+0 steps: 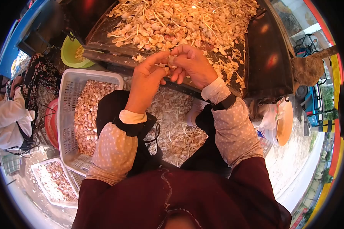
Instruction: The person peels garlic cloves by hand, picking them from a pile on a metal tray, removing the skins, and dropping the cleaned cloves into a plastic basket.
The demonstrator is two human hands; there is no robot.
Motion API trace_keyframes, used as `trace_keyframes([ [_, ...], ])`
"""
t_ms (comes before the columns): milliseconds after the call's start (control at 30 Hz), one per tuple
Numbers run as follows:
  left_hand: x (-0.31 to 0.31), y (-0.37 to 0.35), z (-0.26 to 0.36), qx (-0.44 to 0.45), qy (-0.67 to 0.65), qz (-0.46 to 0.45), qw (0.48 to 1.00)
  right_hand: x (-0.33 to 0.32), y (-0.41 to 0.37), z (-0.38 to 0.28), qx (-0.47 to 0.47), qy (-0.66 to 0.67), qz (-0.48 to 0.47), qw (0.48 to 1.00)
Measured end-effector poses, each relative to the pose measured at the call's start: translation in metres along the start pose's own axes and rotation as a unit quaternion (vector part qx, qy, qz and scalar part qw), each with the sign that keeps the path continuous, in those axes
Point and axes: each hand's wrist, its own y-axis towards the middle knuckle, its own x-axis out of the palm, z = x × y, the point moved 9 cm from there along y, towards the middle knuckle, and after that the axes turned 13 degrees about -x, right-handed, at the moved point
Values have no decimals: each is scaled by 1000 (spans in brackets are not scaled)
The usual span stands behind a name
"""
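My left hand [148, 76] is closed, with thumb and fingers pinching a small pale garlic clove [166, 70]. Fingertip to fingertip with it, my right hand [195, 65] is also closed in a pinch; what sits between its thumb and forefinger is too small to make out. Both hands are above the near edge of a dark wooden table [109, 57]. Beyond them lies a large heap of garlic cloves, dry skins and stalks [179, 23].
At my left stands a pale plastic crate [65, 114] of garlic cloves [88, 114]; a smaller crate [46, 191] is behind it. A green bowl [67, 53] and red basin [51, 122] are nearby. Another person [11, 118] sits at far left. A white bucket [269, 131] stands right.
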Motion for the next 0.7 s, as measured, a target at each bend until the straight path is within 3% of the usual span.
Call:
trace_keyframes([
  [67, 15, -13, 22, 82, 154, -6, 985, 8, -5, -7, 1, 64, -11, 998],
  [233, 14, -32, 38, 146, 147, 46, 977, 28, -13, -23, -21, 175, -50, 983],
  [433, 19, -70, 73, 229, 202, 100, 947, 47, -30, -63, -68, 186, -101, 975],
  [500, 31, -94, 92, 346, 226, 82, 907, 54, -39, -77, -75, 215, -137, 964],
  [567, 46, -124, 111, 353, 292, 101, 883, 71, -56, -106, -116, 236, -184, 947],
  [633, 63, -152, 135, 451, 309, 27, 837, 84, -70, -133, -205, 215, -240, 924],
  [700, 69, -189, 126, 554, 195, 26, 809, 105, -90, -189, -391, 169, -342, 838],
])
